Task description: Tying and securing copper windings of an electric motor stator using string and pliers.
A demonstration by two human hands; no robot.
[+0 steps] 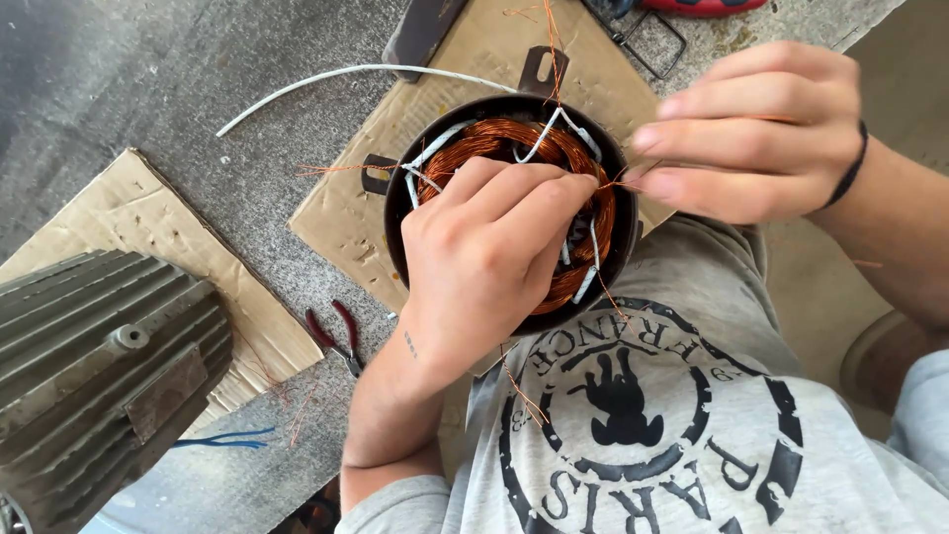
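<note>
Stator [509,208] with copper windings sits on cardboard [474,69], frame centre. Left hand [484,257] rests on the coils, fingers together; right hand [761,129] at 2 o'clock pinches a copper wire [615,184]. Pliers [336,336] at 8 o'clock.

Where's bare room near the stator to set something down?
Bare grey floor lies upper left, between the white cable and the finned motor housing. Around the stator it is crowded: left hand, right hand, copper strands, pliers on cardboard.
</note>
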